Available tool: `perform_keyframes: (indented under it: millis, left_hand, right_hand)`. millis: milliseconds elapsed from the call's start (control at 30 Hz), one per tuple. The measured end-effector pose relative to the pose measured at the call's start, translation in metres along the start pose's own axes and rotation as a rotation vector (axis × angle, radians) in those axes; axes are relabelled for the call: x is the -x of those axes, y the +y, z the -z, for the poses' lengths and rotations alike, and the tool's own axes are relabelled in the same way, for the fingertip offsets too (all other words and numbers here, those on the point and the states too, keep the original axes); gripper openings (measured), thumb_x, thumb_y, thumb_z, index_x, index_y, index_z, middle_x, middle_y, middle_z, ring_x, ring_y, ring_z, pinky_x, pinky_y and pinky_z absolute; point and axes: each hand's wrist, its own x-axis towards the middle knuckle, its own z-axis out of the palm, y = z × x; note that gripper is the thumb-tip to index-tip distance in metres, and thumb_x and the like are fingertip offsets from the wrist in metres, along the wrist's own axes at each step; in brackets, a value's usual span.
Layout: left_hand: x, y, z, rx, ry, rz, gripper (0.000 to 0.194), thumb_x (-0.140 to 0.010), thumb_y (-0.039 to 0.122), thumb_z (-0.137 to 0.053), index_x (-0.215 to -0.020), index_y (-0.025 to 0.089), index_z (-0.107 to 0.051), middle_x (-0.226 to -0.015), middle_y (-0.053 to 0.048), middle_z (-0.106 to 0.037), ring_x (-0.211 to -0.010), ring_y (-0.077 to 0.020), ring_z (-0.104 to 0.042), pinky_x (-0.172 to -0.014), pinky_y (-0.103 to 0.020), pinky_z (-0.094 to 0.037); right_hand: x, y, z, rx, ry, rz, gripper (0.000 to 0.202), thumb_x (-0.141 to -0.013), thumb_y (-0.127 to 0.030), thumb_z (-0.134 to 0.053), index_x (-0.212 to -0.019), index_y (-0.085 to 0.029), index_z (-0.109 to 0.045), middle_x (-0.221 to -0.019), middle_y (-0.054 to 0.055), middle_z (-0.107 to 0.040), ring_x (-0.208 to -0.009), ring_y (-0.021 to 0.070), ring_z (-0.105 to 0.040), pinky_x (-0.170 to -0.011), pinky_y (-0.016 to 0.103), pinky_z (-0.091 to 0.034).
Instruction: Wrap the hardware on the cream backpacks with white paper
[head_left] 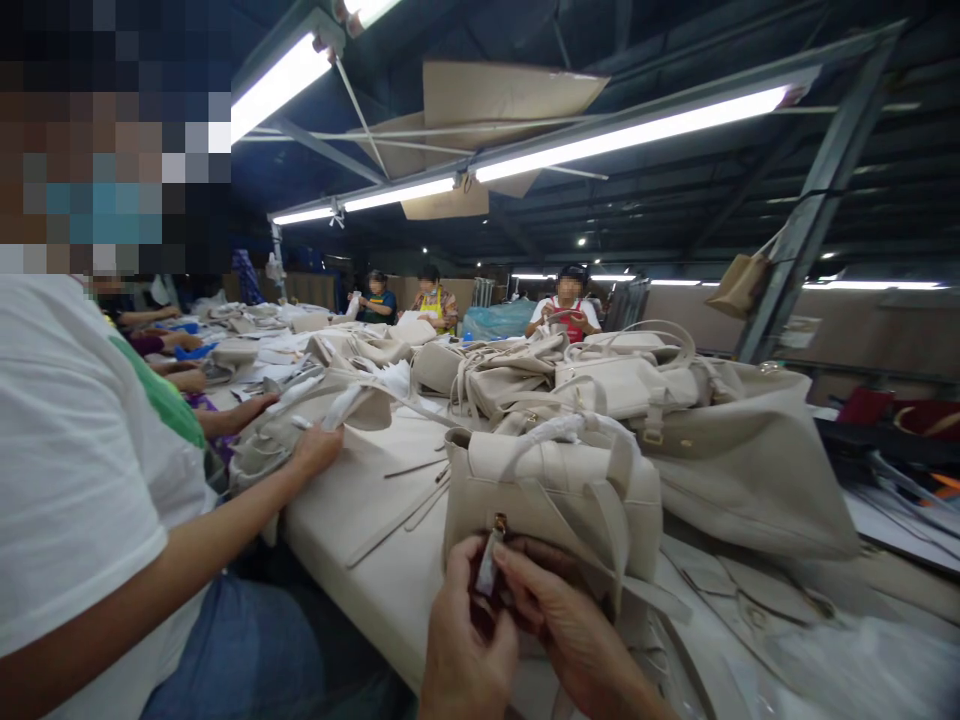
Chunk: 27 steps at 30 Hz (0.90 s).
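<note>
In front of me a beige handbag (637, 500) stands upright on the table, its twin handles partly covered in white wrapping. From the small gold-coloured fitting (499, 522) on its side hangs a short strap end (487, 565) in whitish wrapping. The fingers of my left hand (469, 625) are closed on that strap end from the left. My right hand (559, 615) pinches it from the other side, thumb near its upper part. Part of my right fingers is hidden behind the strap and against the bag.
A larger beige bag (742, 460) lies to the right, with more bags (510, 370) piled behind. Loose straps (397, 510) lie left on the table (337, 530). Close on my left, a co-worker's hand (319, 450) holds another bag. Clear plastic (870, 650) lies front right.
</note>
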Motion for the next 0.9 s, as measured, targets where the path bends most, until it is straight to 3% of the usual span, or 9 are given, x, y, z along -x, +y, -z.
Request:
perform_keyframes:
  millis: [100, 167, 333, 433, 600, 700, 900]
  left_hand:
    - [-0.004, 0.005, 0.004, 0.287, -0.095, 0.138, 0.041, -0.072, 0.018, -0.057, -0.112, 0.017, -0.056, -0.085, -0.005, -0.068, -0.062, -0.0138, -0.059, -0.055, -0.022, -0.047]
    - [-0.008, 0.013, 0.01, 0.357, -0.13, 0.184, 0.035, -0.072, 0.023, -0.059, -0.106, 0.015, -0.059, -0.077, -0.005, -0.067, -0.06, -0.014, -0.057, -0.049, -0.021, -0.044]
    - [-0.015, 0.025, 0.016, 0.293, -0.055, 0.269, 0.035, -0.078, 0.049, -0.063, -0.083, 0.014, -0.064, -0.059, -0.001, -0.06, -0.049, -0.0118, -0.052, -0.047, -0.021, -0.043]
    - [-0.015, 0.022, 0.015, 0.283, -0.042, 0.283, 0.039, -0.074, 0.053, -0.071, -0.069, 0.016, -0.061, -0.053, 0.002, -0.057, -0.045, -0.0095, -0.05, -0.045, -0.019, -0.041]
    - [-0.012, 0.019, 0.015, 0.288, -0.054, 0.284, 0.046, -0.073, 0.062, -0.07, -0.067, 0.017, -0.059, -0.054, 0.0, -0.062, -0.046, -0.0116, -0.054, -0.046, -0.021, -0.043]
    - [-0.012, 0.021, 0.016, 0.326, -0.117, 0.309, 0.054, -0.074, 0.07, -0.062, -0.064, 0.017, -0.059, -0.056, -0.003, -0.064, -0.05, -0.0141, -0.058, -0.049, -0.023, -0.046]
    - [-0.013, 0.012, 0.013, 0.304, -0.153, 0.365, 0.044, -0.059, 0.054, -0.082, -0.07, 0.016, -0.063, -0.051, 0.001, -0.061, -0.047, -0.0124, -0.054, -0.046, -0.021, -0.042]
  right_hand:
    - [0.002, -0.002, -0.001, -0.026, -0.008, -0.023, 0.046, -0.065, -0.052, -0.078, -0.052, -0.018, -0.051, -0.047, -0.007, -0.039, -0.045, 0.0059, -0.029, -0.044, 0.021, -0.023]
    - [0.006, -0.003, -0.003, -0.102, -0.006, -0.055, 0.044, -0.062, -0.052, -0.081, -0.057, -0.017, -0.056, -0.051, -0.006, -0.043, -0.045, 0.0055, -0.031, -0.043, 0.02, -0.023]
    - [0.013, -0.004, -0.003, -0.185, -0.042, -0.091, 0.047, -0.061, -0.053, -0.082, -0.054, -0.017, -0.053, -0.053, -0.005, -0.045, -0.048, 0.0068, -0.039, -0.046, 0.019, -0.031]
    - [0.015, -0.003, -0.001, -0.145, -0.038, -0.085, 0.047, -0.062, -0.054, -0.082, -0.056, -0.017, -0.053, -0.054, -0.005, -0.044, -0.049, 0.0066, -0.036, -0.046, 0.019, -0.03]
    - [0.014, 0.0, 0.001, -0.025, 0.012, -0.008, 0.047, -0.067, -0.055, -0.077, -0.055, -0.017, -0.052, -0.052, -0.005, -0.043, -0.05, 0.0067, -0.031, -0.046, 0.02, -0.023]
    - [0.017, 0.001, 0.004, 0.003, 0.016, -0.017, 0.048, -0.068, -0.056, -0.075, -0.053, -0.017, -0.051, -0.05, -0.005, -0.042, -0.046, 0.0051, -0.026, -0.045, 0.022, -0.017]
    - [0.028, 0.008, 0.017, 0.031, 0.002, -0.059, 0.048, -0.065, -0.061, -0.077, -0.059, -0.016, -0.06, -0.051, -0.005, -0.046, -0.041, 0.0029, -0.024, -0.043, 0.023, -0.013]
